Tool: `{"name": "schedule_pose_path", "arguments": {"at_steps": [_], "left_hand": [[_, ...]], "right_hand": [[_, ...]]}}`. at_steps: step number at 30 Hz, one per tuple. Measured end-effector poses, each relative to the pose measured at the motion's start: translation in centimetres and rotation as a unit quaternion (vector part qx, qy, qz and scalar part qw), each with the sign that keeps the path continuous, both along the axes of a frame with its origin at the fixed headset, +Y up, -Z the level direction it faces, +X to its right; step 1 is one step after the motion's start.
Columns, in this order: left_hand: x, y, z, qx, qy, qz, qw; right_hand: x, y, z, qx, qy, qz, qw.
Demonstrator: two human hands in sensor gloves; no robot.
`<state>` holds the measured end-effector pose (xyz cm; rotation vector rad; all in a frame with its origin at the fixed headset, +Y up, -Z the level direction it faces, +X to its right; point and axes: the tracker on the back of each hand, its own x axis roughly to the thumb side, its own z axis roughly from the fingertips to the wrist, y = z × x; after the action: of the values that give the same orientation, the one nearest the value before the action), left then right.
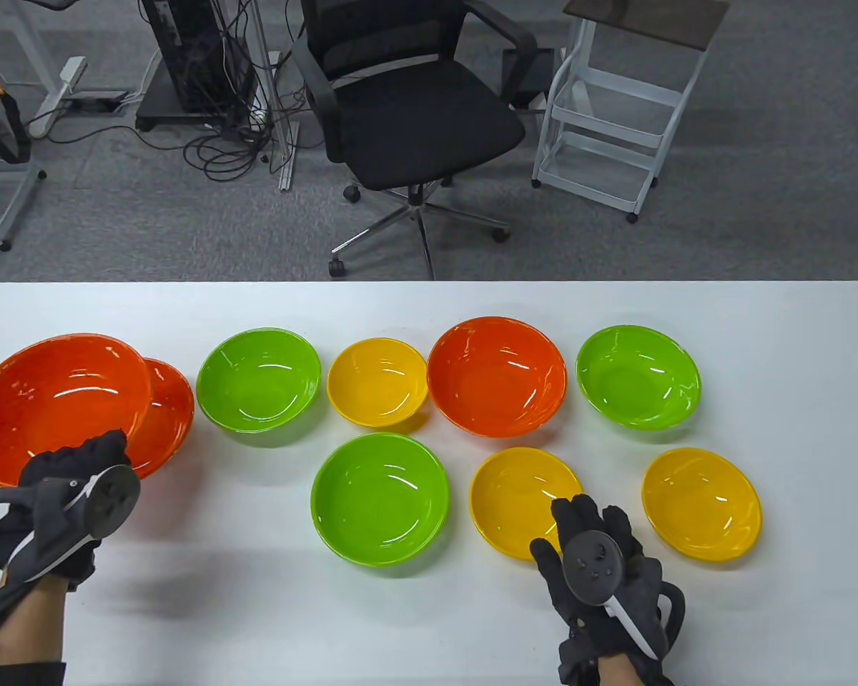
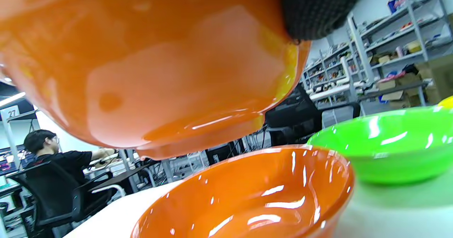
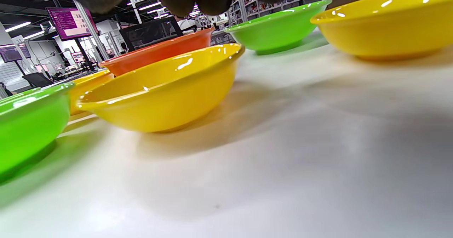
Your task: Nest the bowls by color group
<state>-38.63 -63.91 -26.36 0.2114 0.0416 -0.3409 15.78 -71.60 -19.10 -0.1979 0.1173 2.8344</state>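
Observation:
My left hand grips the near rim of a large orange bowl and holds it tilted above a second orange bowl. In the left wrist view the held bowl hangs just over the lower one, apart from it. A third orange bowl stands mid-table. My right hand is open and empty, its fingers spread at the near edge of a yellow bowl, which also shows in the right wrist view. Two more yellow bowls stand apart.
Three green bowls stand singly: back left, front middle, back right. The white table ends at its far edge; an office chair and a white trolley stand beyond it.

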Motion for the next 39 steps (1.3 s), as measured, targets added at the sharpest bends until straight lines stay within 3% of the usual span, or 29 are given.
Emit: {"name": "schedule_pose_path", "arguments": {"at_steps": [10,23,30,34,39], "left_hand": [[-0.9,-4.4,-3.2,-0.050,0.024,0.000,0.998],[-0.6,-7.5,-3.4,-0.087,0.020,0.015,0.996],[-1.6,-9.0,-3.3,-0.129,0.050,0.061,0.988],[-1.6,-8.4,-2.5,-0.116,0.058,0.053,0.990],[0.1,-5.8,0.3,-0.060,0.015,0.108,0.992]], "right_hand": [[-1.1,0.3,0.1,0.006,0.016,0.004,1.000],[-0.9,0.0,0.0,-0.002,0.004,0.004,1.000],[-2.0,0.4,0.0,0.005,0.016,0.034,0.999],[-3.0,2.4,-0.8,0.045,0.024,0.077,0.996],[-4.1,5.4,-4.2,0.082,0.032,0.135,0.987]]}}
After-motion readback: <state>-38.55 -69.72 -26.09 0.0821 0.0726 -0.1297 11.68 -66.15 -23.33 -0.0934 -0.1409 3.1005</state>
